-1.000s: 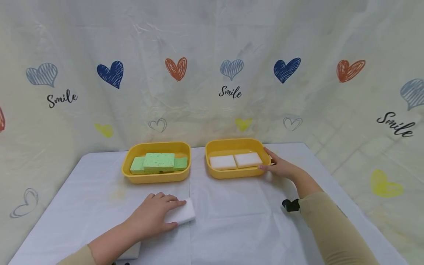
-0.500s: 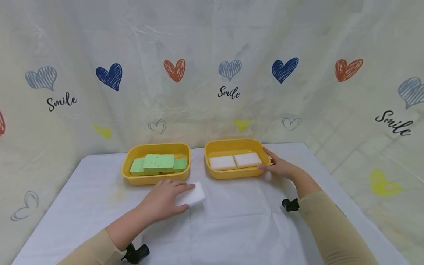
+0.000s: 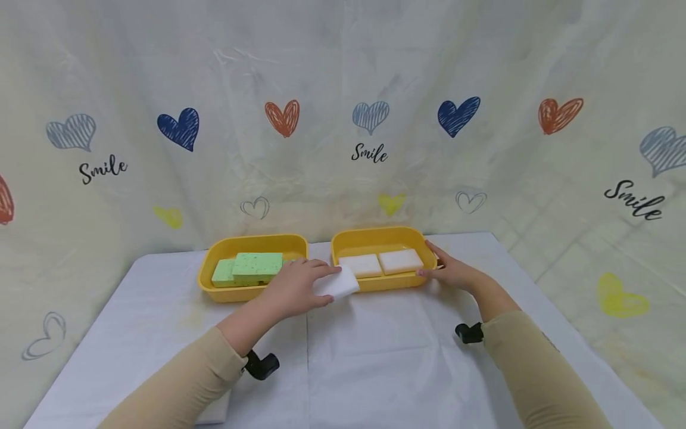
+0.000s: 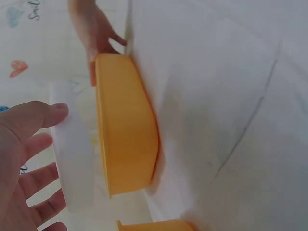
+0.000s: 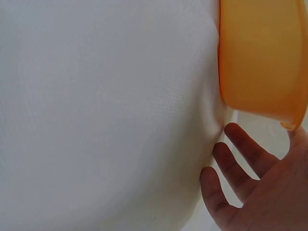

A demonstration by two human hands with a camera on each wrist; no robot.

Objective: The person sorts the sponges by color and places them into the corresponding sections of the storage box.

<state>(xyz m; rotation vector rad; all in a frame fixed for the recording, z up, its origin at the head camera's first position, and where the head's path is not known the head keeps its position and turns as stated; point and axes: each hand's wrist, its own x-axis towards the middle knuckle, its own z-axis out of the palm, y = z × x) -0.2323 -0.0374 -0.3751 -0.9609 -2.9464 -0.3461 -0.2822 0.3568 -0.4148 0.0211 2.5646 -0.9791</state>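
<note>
My left hand (image 3: 297, 286) pinches a white sponge (image 3: 340, 283) between thumb and fingers, held up at the front left corner of the right yellow tray (image 3: 399, 282). The left wrist view shows that sponge (image 4: 74, 159) on edge beside the tray's wall (image 4: 127, 125). Two white sponges (image 3: 401, 260) lie side by side inside this tray. At its right end, my right hand (image 3: 458, 271) holds the tray, thumb at the front and a finger toward the back. In the right wrist view, the other fingers (image 5: 236, 168) spread out below the tray (image 5: 262, 57).
A second yellow tray (image 3: 227, 295) stands to the left, with several green sponges (image 3: 257, 266) in it, partly behind my left hand. Another white block (image 3: 215, 411) lies at the table's near left, mostly under my sleeve. A heart-printed sheet (image 3: 321, 179) hangs behind the white-covered table (image 3: 386, 363).
My left hand has lifted the white sponge from the table and carried it forward and right to the right tray's front edge. The right hand has stayed at the tray's end.
</note>
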